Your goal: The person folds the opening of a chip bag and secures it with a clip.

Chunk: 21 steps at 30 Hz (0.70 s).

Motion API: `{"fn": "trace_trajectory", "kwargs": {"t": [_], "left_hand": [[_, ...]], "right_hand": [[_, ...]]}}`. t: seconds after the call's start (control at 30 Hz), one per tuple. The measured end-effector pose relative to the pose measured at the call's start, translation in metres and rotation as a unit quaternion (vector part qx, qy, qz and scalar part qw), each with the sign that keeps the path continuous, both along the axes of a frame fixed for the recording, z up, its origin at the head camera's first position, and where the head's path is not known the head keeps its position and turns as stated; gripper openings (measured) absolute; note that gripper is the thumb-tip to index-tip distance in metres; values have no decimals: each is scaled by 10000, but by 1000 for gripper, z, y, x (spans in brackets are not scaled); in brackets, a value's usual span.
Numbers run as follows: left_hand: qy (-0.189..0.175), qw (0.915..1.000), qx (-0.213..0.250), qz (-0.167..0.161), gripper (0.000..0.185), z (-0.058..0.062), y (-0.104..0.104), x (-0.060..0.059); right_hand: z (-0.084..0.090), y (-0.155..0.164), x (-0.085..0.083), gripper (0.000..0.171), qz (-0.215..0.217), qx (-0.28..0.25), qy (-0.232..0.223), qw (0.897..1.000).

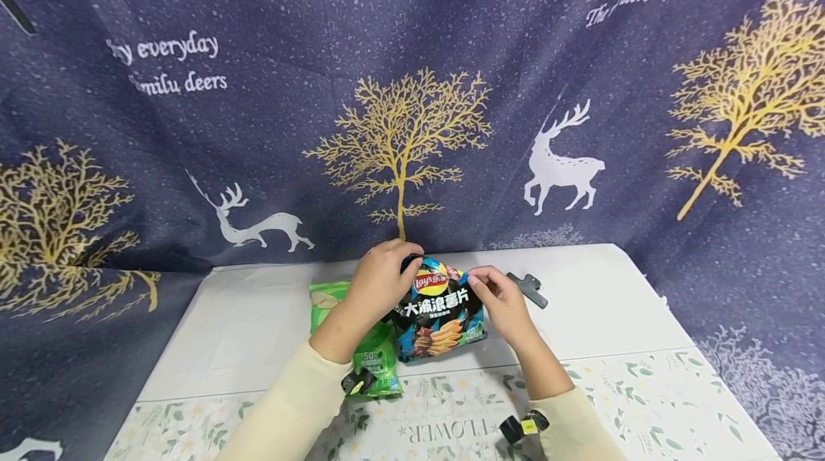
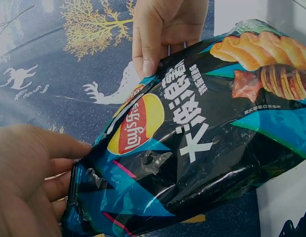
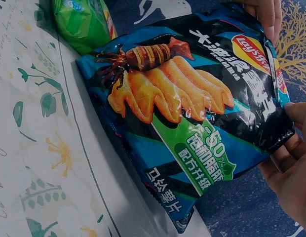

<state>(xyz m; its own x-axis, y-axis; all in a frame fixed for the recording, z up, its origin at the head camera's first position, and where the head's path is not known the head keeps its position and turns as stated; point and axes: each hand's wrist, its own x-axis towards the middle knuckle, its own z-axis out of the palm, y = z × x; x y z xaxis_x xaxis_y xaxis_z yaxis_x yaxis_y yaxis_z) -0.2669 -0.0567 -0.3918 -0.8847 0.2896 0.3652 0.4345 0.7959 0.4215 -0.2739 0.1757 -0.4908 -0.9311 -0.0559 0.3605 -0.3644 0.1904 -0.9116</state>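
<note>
A black and blue bag of Lay's potato chips (image 1: 433, 309) is held up by its top corners, tilted, above the white table. My left hand (image 1: 384, 276) pinches the top left corner. At the top right corner, my right hand (image 1: 505, 303) grips the edge with thumb and fingers. In the right wrist view, the chip bag (image 3: 168, 94) shows its front, and its top edge bends over beside the logo. Behind my left forearm lies a green chip bag (image 1: 380, 357), partly hidden. A dark grey clip (image 1: 531, 290) lies just beyond my right hand.
The white table (image 1: 258, 318) has a flower-printed cover (image 1: 644, 404) along its near side. A dark blue cloth (image 1: 438, 31) with trees and deer hangs right behind the table's far edge.
</note>
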Motion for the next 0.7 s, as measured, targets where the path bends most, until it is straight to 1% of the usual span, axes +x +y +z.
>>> {"fn": "trace_trajectory", "kwargs": {"t": [0.3, 0.5, 0.6, 0.7], "left_hand": [[45, 10000, 79, -10, 19, -2, 1, -1], [52, 9999, 99, -33, 18, -3, 2, -1], [84, 9999, 101, -75, 19, -3, 2, -1], [142, 9997, 92, -148, 20, -4, 1, -1]], "right_hand": [[2, 0, 2, 20, -2, 91, -133, 9999], [2, 1, 1, 19, 39, 123, -50, 9999], [1, 1, 1, 19, 41, 96, -58, 9999], [2, 0, 1, 19, 37, 40, -158, 9999]]}}
